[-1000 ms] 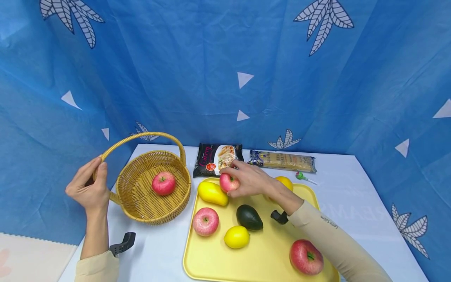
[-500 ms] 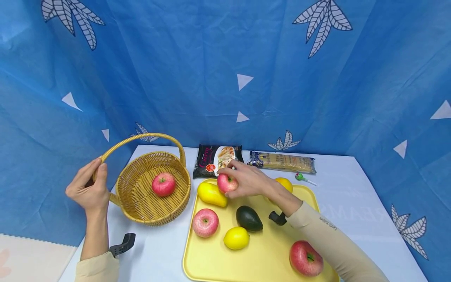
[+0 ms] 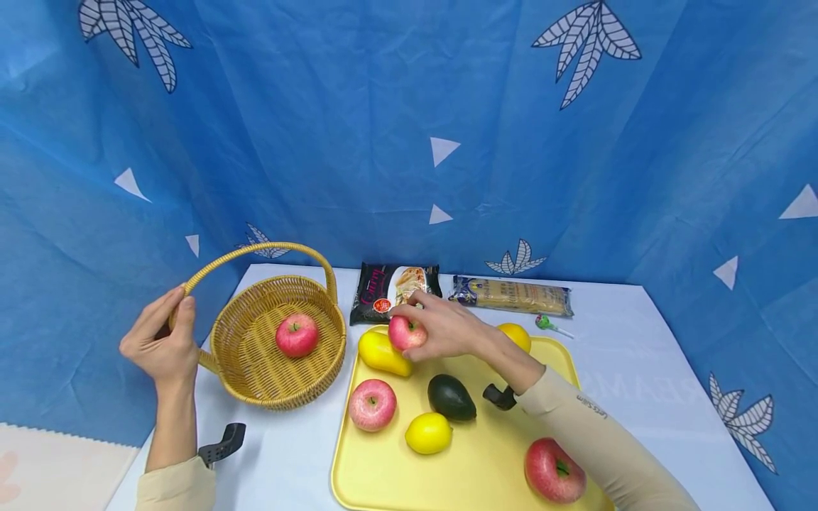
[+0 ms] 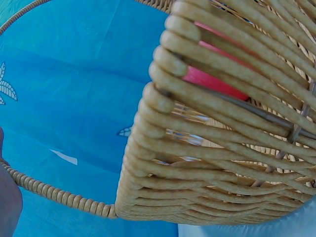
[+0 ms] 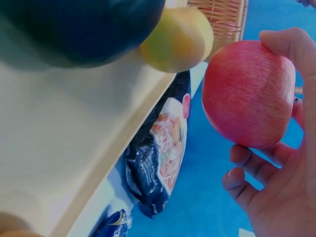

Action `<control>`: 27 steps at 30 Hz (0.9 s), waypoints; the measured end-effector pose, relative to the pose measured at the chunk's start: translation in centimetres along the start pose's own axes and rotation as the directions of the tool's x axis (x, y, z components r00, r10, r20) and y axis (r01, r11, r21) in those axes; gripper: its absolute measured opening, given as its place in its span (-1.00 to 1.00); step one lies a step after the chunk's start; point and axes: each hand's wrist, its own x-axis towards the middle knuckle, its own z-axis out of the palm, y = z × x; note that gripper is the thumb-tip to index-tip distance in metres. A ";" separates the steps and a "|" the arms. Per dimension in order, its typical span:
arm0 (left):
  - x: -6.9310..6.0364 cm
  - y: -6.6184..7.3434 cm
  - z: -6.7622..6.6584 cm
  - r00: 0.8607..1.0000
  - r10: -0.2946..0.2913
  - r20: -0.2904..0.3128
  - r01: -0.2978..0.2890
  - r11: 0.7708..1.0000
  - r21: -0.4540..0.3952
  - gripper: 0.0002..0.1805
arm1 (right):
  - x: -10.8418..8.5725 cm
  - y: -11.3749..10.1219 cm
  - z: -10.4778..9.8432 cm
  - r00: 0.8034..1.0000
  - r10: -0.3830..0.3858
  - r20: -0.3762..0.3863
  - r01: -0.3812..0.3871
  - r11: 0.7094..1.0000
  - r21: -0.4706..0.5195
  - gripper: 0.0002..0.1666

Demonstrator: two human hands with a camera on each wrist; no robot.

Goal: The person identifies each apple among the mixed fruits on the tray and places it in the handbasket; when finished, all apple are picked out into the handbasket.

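Moved since the earlier frame: one red apple (image 3: 405, 333), slightly leftward, grasped between thumb and fingers of my right hand (image 3: 444, 328), above the far left part of the yellow tray (image 3: 473, 475), close by an oblong yellow fruit (image 3: 382, 353). Wicker basket (image 3: 275, 399), one: left of the tray, second apple (image 3: 297, 335) inside, handle (image 3: 281, 245) pinched by my left hand (image 3: 165, 344). Risks, my judgement: carrying low might knock the yellow fruit; smooth skin might slip a light grip; tugging the handle might tip the basket.
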 end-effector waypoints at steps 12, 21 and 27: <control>-0.1 -0.2 -0.1 1.000 0.013 -0.003 -0.013 1.000 -0.007 -0.78 | 0.2 -1.5 -0.1 1.000 -0.027 0.003 0.027 1.000 0.006 -0.21; -0.2 -0.1 -0.2 1.000 0.007 -0.001 -0.007 1.000 -0.004 -0.82 | 0.7 -2.6 -0.6 0.998 -0.057 -0.025 0.058 0.998 0.008 -0.20; -0.2 -0.1 -0.1 1.000 0.006 0.004 -0.006 1.000 -0.007 -0.80 | 0.9 -3.0 -0.8 0.998 -0.063 -0.025 0.063 0.998 -0.012 -0.18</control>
